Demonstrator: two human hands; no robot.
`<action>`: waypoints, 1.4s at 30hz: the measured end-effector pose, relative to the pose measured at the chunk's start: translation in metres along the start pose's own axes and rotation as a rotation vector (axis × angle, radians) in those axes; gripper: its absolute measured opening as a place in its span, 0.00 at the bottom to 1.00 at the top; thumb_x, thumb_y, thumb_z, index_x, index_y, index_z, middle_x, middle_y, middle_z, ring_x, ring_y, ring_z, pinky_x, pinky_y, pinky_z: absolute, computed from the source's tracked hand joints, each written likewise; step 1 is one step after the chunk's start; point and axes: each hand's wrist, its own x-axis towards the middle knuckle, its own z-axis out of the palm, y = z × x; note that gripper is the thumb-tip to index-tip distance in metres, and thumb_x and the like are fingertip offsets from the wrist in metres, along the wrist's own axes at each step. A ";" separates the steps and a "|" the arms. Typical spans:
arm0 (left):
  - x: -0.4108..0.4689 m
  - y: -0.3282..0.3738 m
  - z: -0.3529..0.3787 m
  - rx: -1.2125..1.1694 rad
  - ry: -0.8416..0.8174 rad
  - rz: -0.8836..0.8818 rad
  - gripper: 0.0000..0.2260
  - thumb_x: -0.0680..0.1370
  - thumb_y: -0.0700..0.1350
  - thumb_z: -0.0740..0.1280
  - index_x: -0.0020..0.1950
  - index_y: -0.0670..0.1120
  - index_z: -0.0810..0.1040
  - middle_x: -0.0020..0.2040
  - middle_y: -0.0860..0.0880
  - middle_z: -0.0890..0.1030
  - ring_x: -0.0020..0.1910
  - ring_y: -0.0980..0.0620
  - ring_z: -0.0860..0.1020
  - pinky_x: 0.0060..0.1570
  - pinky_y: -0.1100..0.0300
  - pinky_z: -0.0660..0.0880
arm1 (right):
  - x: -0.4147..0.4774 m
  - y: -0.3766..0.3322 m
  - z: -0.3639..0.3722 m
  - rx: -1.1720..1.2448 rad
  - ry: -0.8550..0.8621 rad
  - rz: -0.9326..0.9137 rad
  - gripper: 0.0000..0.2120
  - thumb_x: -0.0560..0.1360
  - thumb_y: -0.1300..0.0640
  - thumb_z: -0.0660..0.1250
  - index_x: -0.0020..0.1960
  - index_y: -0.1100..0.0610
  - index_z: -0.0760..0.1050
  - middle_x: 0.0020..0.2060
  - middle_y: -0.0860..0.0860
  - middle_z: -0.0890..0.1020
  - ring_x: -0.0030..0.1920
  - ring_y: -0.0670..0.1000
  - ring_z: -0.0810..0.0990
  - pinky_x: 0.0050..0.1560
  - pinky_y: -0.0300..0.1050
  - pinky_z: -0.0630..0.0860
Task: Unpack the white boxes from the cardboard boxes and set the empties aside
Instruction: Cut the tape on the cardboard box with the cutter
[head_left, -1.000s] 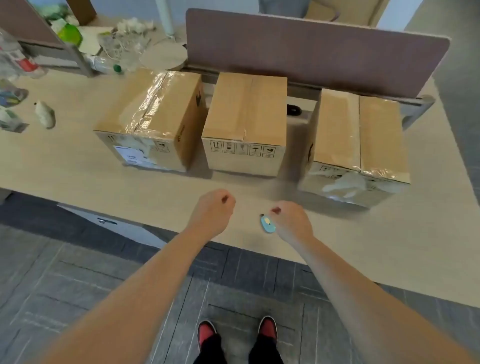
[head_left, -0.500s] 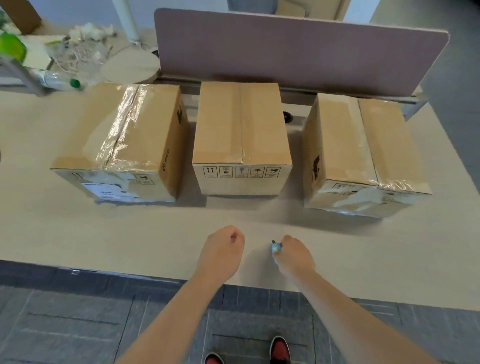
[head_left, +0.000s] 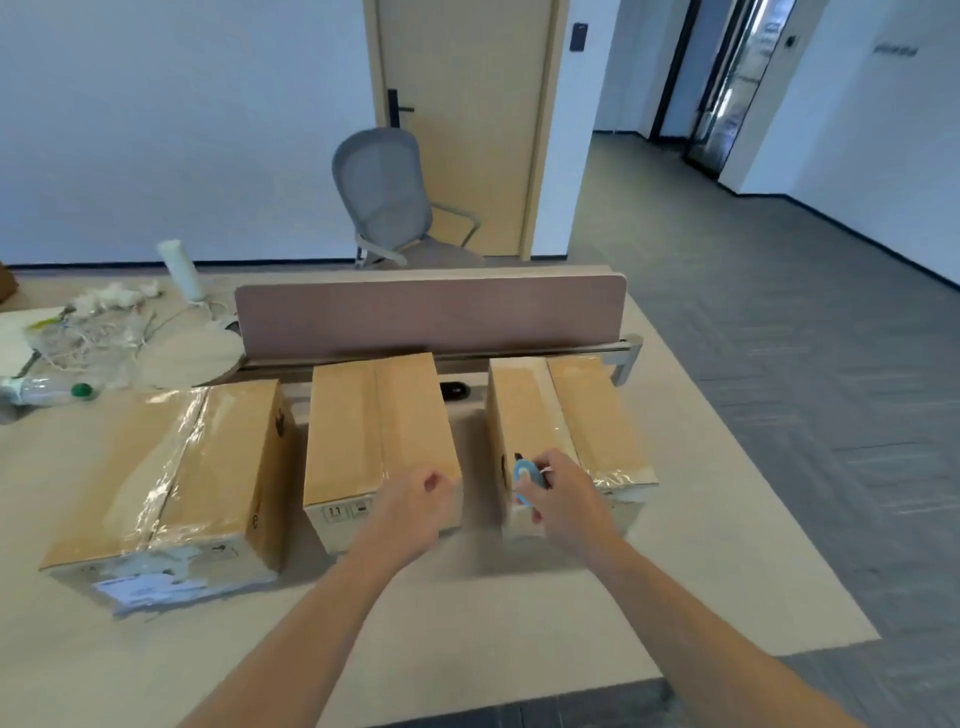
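on desk | middle box: handling symbols | right hand grips cutter

Left hand fisted — right hand curled

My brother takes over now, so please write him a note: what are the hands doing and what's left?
The left hand is curled, holding nothing, near the middle cardboard box. The right hand grips a blue cutter in front of the right cardboard box. The left cardboard box stands beside them on the desk.
Done: nothing opened, all three taped shut.
Left: cut tape, unpack each, set empties aside.
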 end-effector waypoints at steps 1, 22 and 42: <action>0.005 0.014 0.000 0.023 0.011 0.031 0.12 0.80 0.47 0.60 0.42 0.45 0.78 0.36 0.48 0.78 0.38 0.47 0.75 0.40 0.53 0.72 | 0.004 -0.005 -0.015 0.007 0.015 -0.014 0.03 0.80 0.52 0.65 0.48 0.50 0.74 0.38 0.47 0.83 0.34 0.47 0.78 0.36 0.43 0.74; 0.151 0.111 0.113 0.260 -0.055 -0.115 0.23 0.81 0.53 0.63 0.75 0.51 0.66 0.73 0.54 0.69 0.62 0.57 0.73 0.61 0.61 0.70 | 0.196 0.091 -0.124 -0.186 -0.027 0.022 0.13 0.81 0.49 0.62 0.40 0.53 0.75 0.35 0.49 0.80 0.36 0.52 0.79 0.37 0.48 0.74; 0.251 0.066 0.162 0.640 -0.272 0.076 0.41 0.75 0.57 0.70 0.81 0.52 0.51 0.81 0.48 0.40 0.79 0.43 0.39 0.77 0.41 0.45 | 0.229 0.116 -0.082 -0.414 0.067 0.142 0.12 0.83 0.47 0.58 0.57 0.54 0.74 0.46 0.50 0.80 0.46 0.54 0.78 0.46 0.49 0.74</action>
